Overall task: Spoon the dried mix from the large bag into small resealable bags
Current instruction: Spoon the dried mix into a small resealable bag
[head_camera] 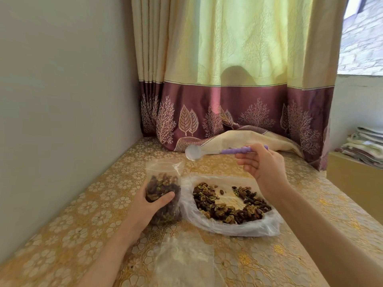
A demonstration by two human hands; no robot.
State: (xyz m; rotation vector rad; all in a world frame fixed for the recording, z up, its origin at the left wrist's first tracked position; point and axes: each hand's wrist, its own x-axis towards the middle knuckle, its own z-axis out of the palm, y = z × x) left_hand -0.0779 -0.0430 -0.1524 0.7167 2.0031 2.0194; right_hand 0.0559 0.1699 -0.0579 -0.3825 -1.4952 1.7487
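Your left hand (154, 206) gripped the small bag (163, 191) left of the large bag (230, 206) | right hand (263, 164) pinched the empty spoon (219, 151) above | advice: scoop level, pour centrally.

I see the small resealable bag (163, 191) standing upright, clear, well filled with dark brown and greenish dried mix (230, 206), its top open. Just right of it the large bag (238, 226) lies spread flat, its mix ringed around a bare centre. Another clear empty bag (184, 259) lies nearer me.
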